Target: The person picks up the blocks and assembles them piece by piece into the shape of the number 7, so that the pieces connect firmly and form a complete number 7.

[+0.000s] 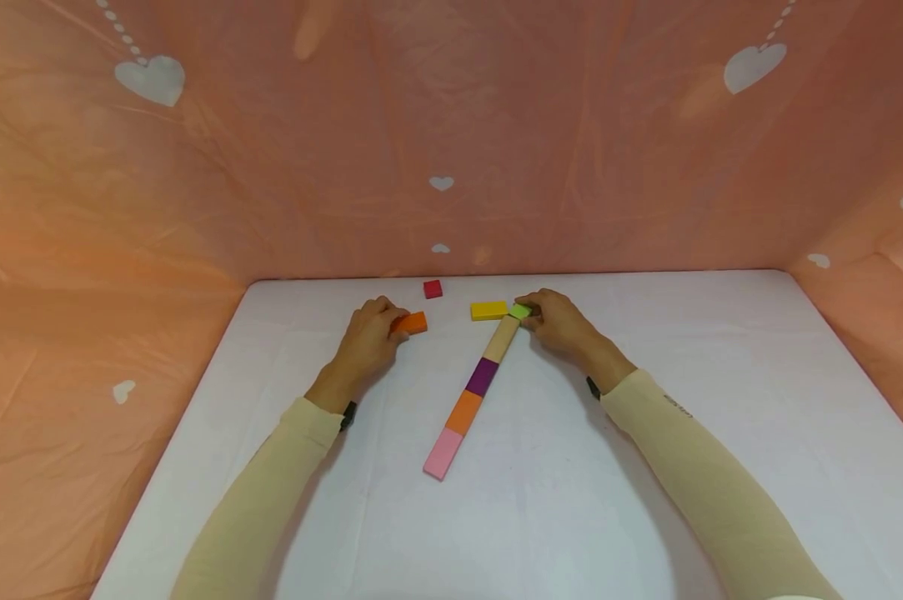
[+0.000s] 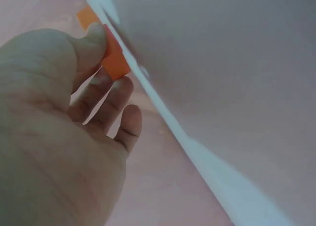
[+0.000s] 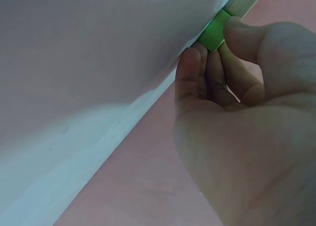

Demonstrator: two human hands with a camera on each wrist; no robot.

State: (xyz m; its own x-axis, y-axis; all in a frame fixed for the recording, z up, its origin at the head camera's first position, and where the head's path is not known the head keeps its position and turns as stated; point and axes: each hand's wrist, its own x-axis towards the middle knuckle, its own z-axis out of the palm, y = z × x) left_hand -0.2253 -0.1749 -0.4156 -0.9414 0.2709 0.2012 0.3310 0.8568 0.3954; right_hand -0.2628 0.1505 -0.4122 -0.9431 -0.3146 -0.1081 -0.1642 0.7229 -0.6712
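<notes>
My left hand (image 1: 371, 337) pinches an orange block (image 1: 415, 322) at the back of the white table, its thumb and fingers covering the block's left end. Orange surface (image 2: 116, 65) also shows by the fingertips in the left wrist view. My right hand (image 1: 559, 323) pinches a small green block (image 1: 521, 311) between thumb and fingers. That green block stands at the far end of a slanting row: a plain wooden block (image 1: 502, 338), a purple block (image 1: 482, 377), a second orange block (image 1: 464, 412) and a pink block (image 1: 443, 454) nearest the front.
A yellow block (image 1: 489, 311) lies crosswise just left of the green one; whether they touch, I cannot tell. Behind the left hand sits a small red block (image 1: 432, 289). An orange-pink cloth with hearts (image 1: 441, 183) rises along the back and sides of the white table (image 1: 646, 467).
</notes>
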